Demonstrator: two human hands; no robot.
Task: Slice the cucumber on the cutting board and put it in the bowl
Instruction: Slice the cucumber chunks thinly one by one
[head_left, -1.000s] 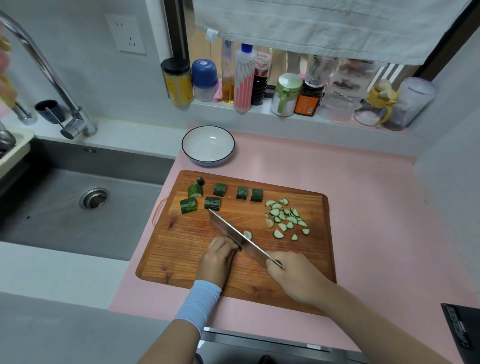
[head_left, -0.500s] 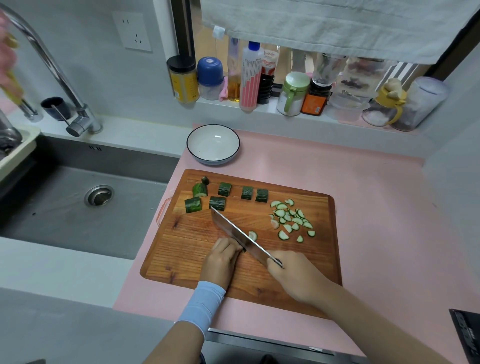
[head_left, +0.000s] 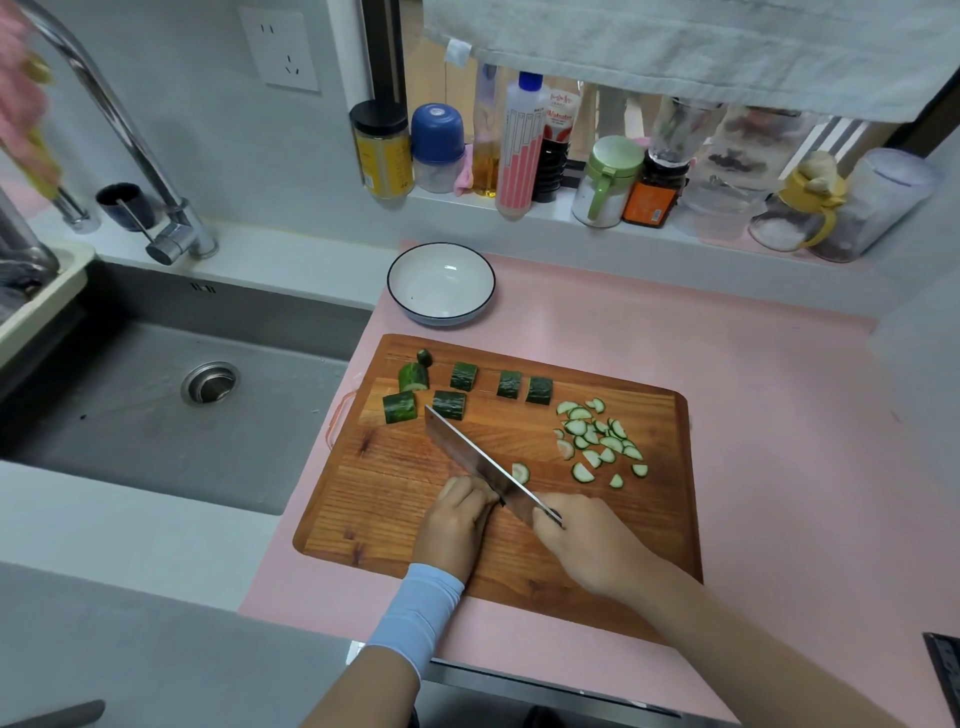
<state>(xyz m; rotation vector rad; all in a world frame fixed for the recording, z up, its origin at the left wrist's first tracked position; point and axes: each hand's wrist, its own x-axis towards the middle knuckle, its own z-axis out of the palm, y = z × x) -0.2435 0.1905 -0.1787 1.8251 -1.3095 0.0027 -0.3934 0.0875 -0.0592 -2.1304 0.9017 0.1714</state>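
Note:
A wooden cutting board (head_left: 395, 499) lies on a pink mat. Several dark green cucumber chunks (head_left: 462, 376) sit along its far edge. A pile of thin half-moon slices (head_left: 597, 439) lies at its right. My right hand (head_left: 587, 545) grips the handle of a cleaver (head_left: 467, 454), whose blade points away to the left. My left hand (head_left: 457, 519) is curled against the blade's left side; whatever piece it presses down is hidden under the fingers. One fresh slice (head_left: 520, 473) lies just right of the blade. A white bowl (head_left: 410, 306) with a dark rim stands empty beyond the board.
A steel sink (head_left: 156, 395) with a tap (head_left: 171, 234) lies to the left. Bottles and jars (head_left: 519, 145) line the window ledge behind the bowl. A towel (head_left: 675, 47) hangs above them. A dark object (head_left: 943, 670) shows at the lower right edge.
Both hands and the cleaver hold nearly the same place on the board. The view has shifted slightly. The slices and chunks have not moved.

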